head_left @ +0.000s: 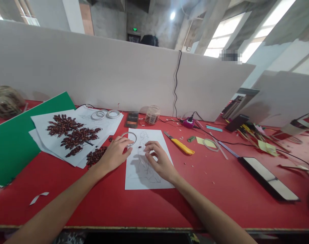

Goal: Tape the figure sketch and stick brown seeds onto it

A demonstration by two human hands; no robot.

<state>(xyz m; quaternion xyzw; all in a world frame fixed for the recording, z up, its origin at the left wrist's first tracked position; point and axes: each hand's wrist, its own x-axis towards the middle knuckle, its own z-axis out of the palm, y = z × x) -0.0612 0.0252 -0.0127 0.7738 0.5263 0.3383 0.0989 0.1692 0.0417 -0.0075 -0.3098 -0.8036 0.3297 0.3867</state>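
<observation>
A white sheet of paper (134, 181) with a faint pencil figure drawing lies before me. At its upper left edge, my left hand (115, 154) has its fingers closed at a thin roll of clear tape (135, 137), its thumb below them. Over the middle of the drawing, my right hand (159, 161) is curled, with thumb and fingertips drawn close together; anything between them is too small to make out. One dark brown seed (140, 147) sits on the paper between both hands. Beside my left wrist is a pile of similar seeds (96, 156), partly hidden by the forearm.
Left are sheets bearing a seed picture (73, 134), more tape rolls (113, 114) and a green board (14, 149). Behind stand a phone (132, 119) and a jar (152, 114). A yellow utility knife (182, 145), a purple power adapter (188, 122) and a black-edged case (270, 178) lie right.
</observation>
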